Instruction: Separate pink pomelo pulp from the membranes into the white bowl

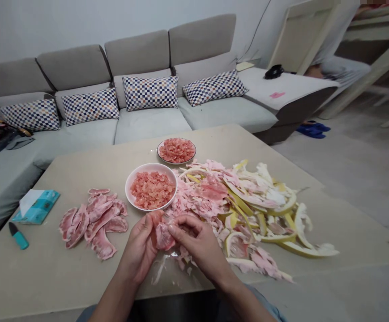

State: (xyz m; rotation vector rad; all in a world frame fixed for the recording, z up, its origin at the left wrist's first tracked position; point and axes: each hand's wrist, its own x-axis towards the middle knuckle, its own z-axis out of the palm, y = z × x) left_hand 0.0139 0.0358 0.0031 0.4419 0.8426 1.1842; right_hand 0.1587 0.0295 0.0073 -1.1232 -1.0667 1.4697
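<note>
Between my two hands, near the table's front edge, is a pink pomelo segment [164,238]. My left hand [143,243] is closed around its left side. The fingers of my right hand [194,237] pinch it from the right. Just beyond my hands stands a white bowl [127,190] holding peeled pomelo pulp [153,188]. A dark-rimmed plate [177,162] behind it carries more pulp. To the left lie several unpeeled pomelo segments [102,221]. A large heap of yellow and white pomelo peel and pink membrane [248,205] spreads on the right.
A teal-handled knife [20,239] and a blue tissue pack [41,208] lie on the left of the table [80,286]. Beyond it runs a grey sofa [150,123] with checkered cushions [150,93]. Another person [342,67] sits at the back right, near blue slippers [313,129].
</note>
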